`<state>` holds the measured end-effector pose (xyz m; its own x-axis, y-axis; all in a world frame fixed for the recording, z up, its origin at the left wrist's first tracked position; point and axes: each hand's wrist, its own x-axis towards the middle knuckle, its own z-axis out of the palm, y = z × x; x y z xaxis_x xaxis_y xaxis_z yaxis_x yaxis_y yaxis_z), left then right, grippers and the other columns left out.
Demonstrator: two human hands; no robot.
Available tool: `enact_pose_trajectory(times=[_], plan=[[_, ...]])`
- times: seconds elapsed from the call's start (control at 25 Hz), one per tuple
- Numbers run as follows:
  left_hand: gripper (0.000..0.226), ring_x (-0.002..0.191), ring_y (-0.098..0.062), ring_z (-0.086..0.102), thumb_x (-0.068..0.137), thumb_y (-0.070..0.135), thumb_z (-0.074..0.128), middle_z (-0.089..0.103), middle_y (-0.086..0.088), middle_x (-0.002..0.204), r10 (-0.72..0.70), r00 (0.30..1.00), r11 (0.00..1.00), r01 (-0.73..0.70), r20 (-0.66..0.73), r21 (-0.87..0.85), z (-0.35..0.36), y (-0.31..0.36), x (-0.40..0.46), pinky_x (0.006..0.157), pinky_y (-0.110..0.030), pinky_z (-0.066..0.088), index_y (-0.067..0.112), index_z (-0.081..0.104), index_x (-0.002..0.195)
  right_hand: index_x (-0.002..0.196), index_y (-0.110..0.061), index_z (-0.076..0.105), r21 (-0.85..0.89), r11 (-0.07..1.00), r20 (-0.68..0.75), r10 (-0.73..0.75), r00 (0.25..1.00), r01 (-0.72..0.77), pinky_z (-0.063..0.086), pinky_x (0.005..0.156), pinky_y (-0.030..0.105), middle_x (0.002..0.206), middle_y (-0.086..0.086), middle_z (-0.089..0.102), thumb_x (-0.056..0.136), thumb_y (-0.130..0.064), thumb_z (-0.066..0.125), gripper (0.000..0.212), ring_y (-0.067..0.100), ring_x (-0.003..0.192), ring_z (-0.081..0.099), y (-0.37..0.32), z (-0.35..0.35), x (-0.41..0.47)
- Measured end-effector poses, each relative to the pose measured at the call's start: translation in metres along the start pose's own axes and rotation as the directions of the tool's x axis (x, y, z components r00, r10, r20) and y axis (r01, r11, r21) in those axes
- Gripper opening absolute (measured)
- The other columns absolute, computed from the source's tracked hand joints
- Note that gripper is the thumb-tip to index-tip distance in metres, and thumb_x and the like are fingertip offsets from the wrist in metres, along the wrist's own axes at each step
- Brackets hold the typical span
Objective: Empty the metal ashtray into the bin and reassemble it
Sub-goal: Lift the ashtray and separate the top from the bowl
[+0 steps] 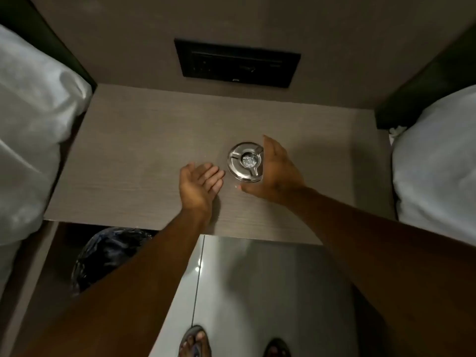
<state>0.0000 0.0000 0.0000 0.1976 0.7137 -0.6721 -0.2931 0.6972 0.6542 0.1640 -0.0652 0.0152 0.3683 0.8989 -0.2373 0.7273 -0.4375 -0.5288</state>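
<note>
A round metal ashtray (244,161) with a slotted lid sits on the grey wooden bedside table (134,155), something glittering in its centre hole. My right hand (275,171) curves around the ashtray's right side, fingers spread, thumb below it; whether it touches the metal is unclear. Just left of the ashtray, my left hand (199,182) lies palm up with fingers apart and nothing in it. A bin lined with a dark plastic bag (108,256) stands on the floor below the table's front left edge, partly hidden by my left forearm.
White pillows lie on beds at the left (33,130) and right (435,166) of the table. A black control panel (237,63) is set in the wall behind. Glossy floor tiles and my sandalled feet (195,341) show below.
</note>
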Motion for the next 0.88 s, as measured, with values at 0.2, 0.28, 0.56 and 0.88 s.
enact_pose_trajectory(times=[0.2, 0.28, 0.56, 0.88], plan=[[0.069, 0.118, -0.033, 0.065, 0.097, 0.052, 0.036, 0.065, -0.023, 0.130, -0.091, 0.995, 0.977, 0.099, 0.050, -0.187, -0.012, -0.004, 0.011, 0.111, -0.043, 0.044, -0.002, 0.052, 0.135, 0.154, -0.011, 0.017, -0.116, 0.991, -0.017, -0.066, 0.998, 0.064, 0.028, 0.116, 0.040, 0.159, 0.011, 0.030, 0.057, -0.056, 0.084, 0.126, 0.029, 0.143, 0.031, -0.004, 0.003, 0.026], [0.069, 0.117, -0.033, 0.065, 0.096, 0.054, 0.036, 0.066, -0.023, 0.129, -0.103, 0.993, 0.970, 0.113, 0.058, -0.214, -0.013, -0.003, 0.013, 0.110, -0.043, 0.044, -0.001, 0.052, 0.135, 0.153, -0.012, 0.020, -0.171, 0.982, 0.021, -0.081, 0.997, 0.083, 0.034, 0.112, 0.042, 0.154, 0.011, 0.037, 0.057, -0.056, 0.082, 0.123, 0.030, 0.138, 0.036, -0.005, 0.006, 0.031], [0.069, 0.118, -0.030, 0.066, 0.094, 0.055, 0.044, 0.067, -0.019, 0.129, -0.161, 0.980, 0.972, 0.179, 0.120, -0.156, -0.014, 0.004, 0.018, 0.110, -0.043, 0.045, 0.003, 0.052, 0.138, 0.150, -0.013, 0.029, -0.166, 0.979, 0.071, -0.109, 0.991, 0.119, 0.043, 0.101, 0.041, 0.143, 0.009, 0.045, 0.054, -0.053, 0.082, 0.116, 0.031, 0.126, 0.042, -0.017, 0.007, 0.029], [0.088, 0.135, -0.027, 0.040, 0.082, 0.071, 0.058, 0.043, -0.016, 0.149, -0.341, 0.789, 0.883, 0.455, 0.511, -0.113, 0.001, 0.006, 0.014, 0.124, -0.041, 0.018, 0.009, 0.050, 0.145, 0.145, -0.009, 0.038, -0.110, 0.941, 0.089, -0.310, 0.947, 0.319, 0.045, 0.102, 0.044, 0.139, 0.010, 0.050, 0.055, -0.052, 0.084, 0.111, 0.027, 0.123, 0.047, -0.057, -0.002, 0.006]])
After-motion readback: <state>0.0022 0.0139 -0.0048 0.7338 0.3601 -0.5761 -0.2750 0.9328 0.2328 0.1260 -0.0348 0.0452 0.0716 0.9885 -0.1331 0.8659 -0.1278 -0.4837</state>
